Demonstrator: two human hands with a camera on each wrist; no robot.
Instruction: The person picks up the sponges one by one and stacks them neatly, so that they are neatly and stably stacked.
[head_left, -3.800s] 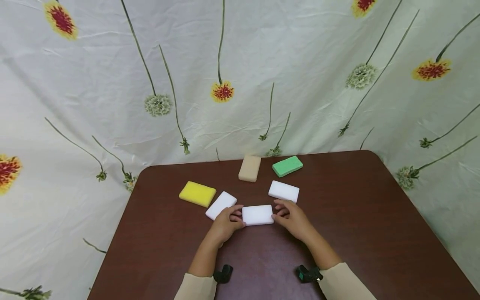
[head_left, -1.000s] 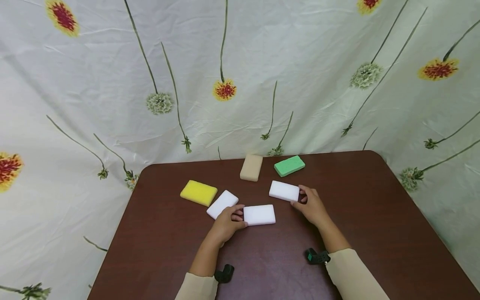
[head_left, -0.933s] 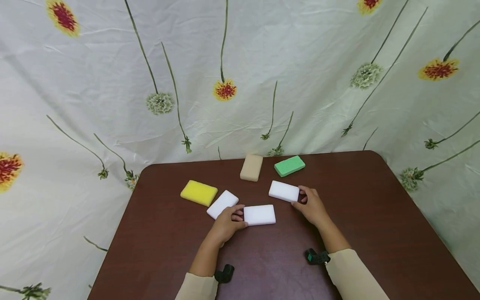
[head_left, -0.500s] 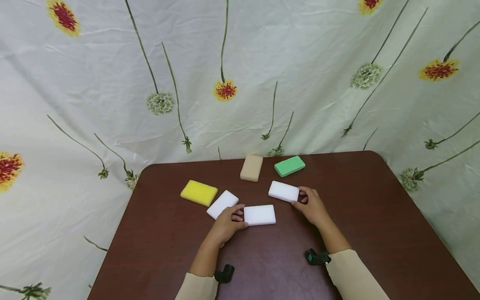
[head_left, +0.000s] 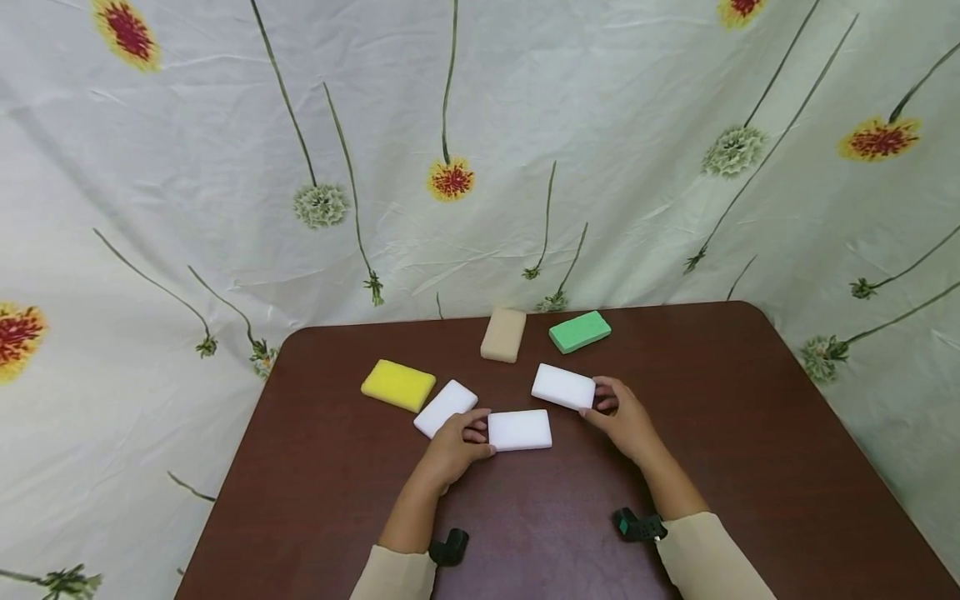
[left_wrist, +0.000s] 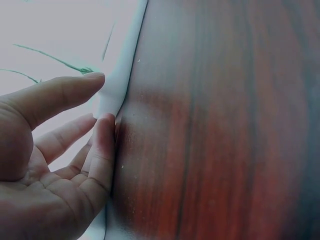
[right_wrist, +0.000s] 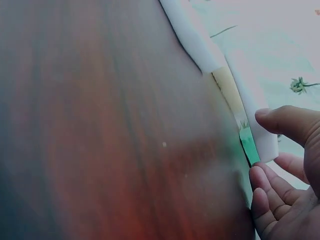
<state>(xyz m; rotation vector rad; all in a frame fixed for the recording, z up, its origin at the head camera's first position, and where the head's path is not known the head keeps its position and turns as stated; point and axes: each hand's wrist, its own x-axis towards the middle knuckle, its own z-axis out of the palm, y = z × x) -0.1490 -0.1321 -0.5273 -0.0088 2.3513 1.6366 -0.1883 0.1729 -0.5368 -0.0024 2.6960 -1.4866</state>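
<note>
Three white sponges lie on or above the dark table. My left hand point(head_left: 450, 450) rests loosely bent between the tilted left white sponge point(head_left: 444, 408) and the front white sponge point(head_left: 520, 430), its thumb and index fingertips by the front one's left corners. In the left wrist view the left hand point(left_wrist: 65, 155) has thumb and fingers apart. My right hand point(head_left: 622, 417) pinches the right end of the rear white sponge point(head_left: 562, 387). In the right wrist view that white sponge point(right_wrist: 252, 110) looks raised off the table, between thumb and fingers of the right hand point(right_wrist: 290, 170).
A yellow sponge point(head_left: 398, 385) lies at the left. Farther back are a beige sponge point(head_left: 503, 335) and a green sponge point(head_left: 580, 332), near the table's far edge. A flowered cloth point(head_left: 637, 208) hangs right behind the brown table point(head_left: 765, 467).
The right hand has gone from the front white sponge to the rear one, and lately shifted it slightly left and nearer. The left hand stays in place.
</note>
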